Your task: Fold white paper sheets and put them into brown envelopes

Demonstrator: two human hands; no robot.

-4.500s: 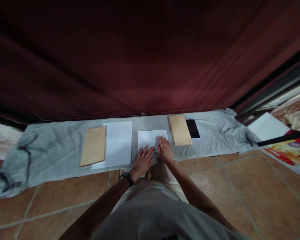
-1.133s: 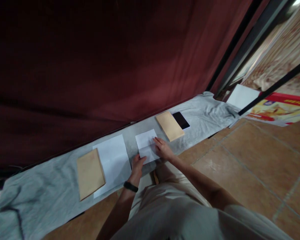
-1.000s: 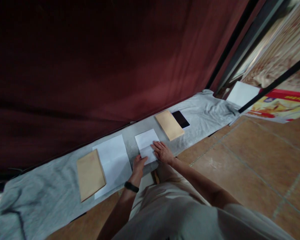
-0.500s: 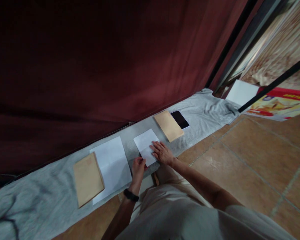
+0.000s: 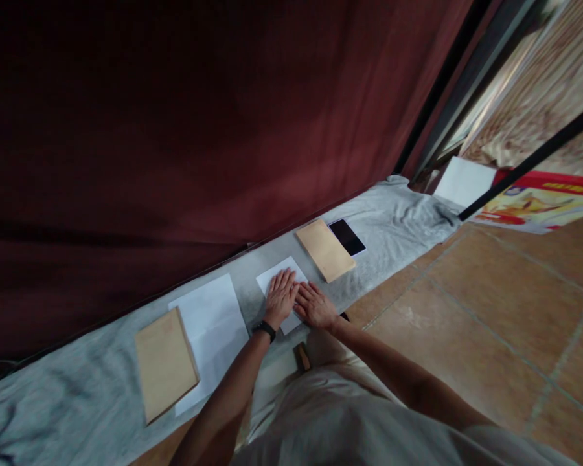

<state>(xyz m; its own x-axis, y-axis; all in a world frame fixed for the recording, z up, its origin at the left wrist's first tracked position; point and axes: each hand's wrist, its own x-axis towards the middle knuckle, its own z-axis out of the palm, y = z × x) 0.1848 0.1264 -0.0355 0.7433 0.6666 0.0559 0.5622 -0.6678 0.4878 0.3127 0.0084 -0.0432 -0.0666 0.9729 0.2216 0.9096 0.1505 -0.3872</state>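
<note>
A small white sheet of paper (image 5: 291,322), perhaps folded, lies on the grey cloth in front of me. My left hand (image 5: 282,296) rests flat on its middle, fingers stretched out. Beside it my right hand (image 5: 315,305) lies flat over the paper's right edge, its fingertips touching the left hand. Both palms face down and hide much of the sheet. To the right is a brown envelope (image 5: 324,251), partly alongside a dark-screened tablet or phone (image 5: 347,237). On the left a larger white sheet (image 5: 216,323) lies partly under a stack of brown envelopes (image 5: 166,364).
The grey cloth (image 5: 393,226) covers a long narrow surface, wrinkled at both ends. Behind it hangs a dark red curtain (image 5: 252,129). A black pole (image 5: 529,162) slants at the right before a colourful red and yellow box (image 5: 539,200). Brown floor tiles (image 5: 457,323) lie below.
My left hand has moved from the paper's lower left edge up onto its middle, and its fingers have opened flat. The right hand stays nearly in place. The view has shifted slightly.
</note>
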